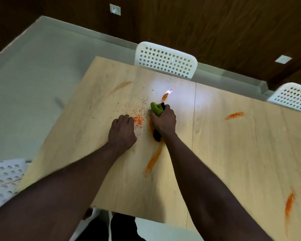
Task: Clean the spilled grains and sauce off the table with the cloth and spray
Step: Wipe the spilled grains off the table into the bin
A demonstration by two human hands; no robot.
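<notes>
Two forearms reach out: right hand (163,120) grips one cloth (157,110), left hand (122,130) fisted beside grains (139,119), five sauce streaks.

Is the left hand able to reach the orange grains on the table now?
Probably yes: the left hand rests on the table with its knuckles already at the grains, nothing between them.

One wooden table (233,153) carried six orange sauce smears: at 11 o'clock (120,86), 12 o'clock (165,96), 2 o'clock (234,115), two at centre (150,125) (153,160), and 4 o'clock (289,204). One scatter of orange grains (138,119) lay there. Three white perforated chairs (165,61) (293,97) (3,178) stood around. Two hands (122,131) (163,120) and one green-and-black cloth (157,110) were present.
</notes>
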